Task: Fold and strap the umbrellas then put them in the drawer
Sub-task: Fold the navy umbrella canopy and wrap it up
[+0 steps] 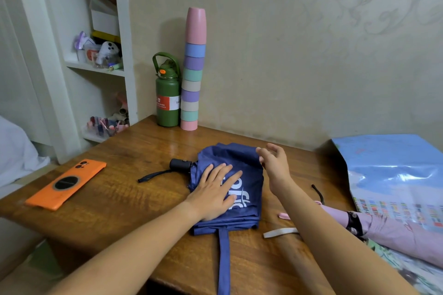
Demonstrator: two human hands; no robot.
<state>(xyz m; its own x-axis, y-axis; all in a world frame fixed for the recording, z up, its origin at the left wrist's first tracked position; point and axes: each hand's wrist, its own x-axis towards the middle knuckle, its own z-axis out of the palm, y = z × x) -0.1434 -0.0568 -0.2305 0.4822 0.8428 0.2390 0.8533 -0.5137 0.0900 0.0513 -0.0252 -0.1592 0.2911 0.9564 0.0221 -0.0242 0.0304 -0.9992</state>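
A navy blue umbrella [249, 189] with white lettering lies collapsed on the wooden table [115, 201], its black handle [180, 165] pointing left and its blue strap [224, 258] trailing toward the front edge. My left hand [215, 191] presses flat on the canopy with straight fingers. My right hand [273, 163] pinches the fabric's far right edge between thumb and fingers. A pink umbrella [393, 235] lies at the right, partly under my right forearm, with its white strap [280, 232] lying loose on the table.
An orange phone [66, 184] lies at the table's left. A green flask [167, 96] and a tall stack of pastel cups [193, 74] stand by the wall. A light blue plastic bag [395, 175] fills the right. White shelves [96, 69] stand at left.
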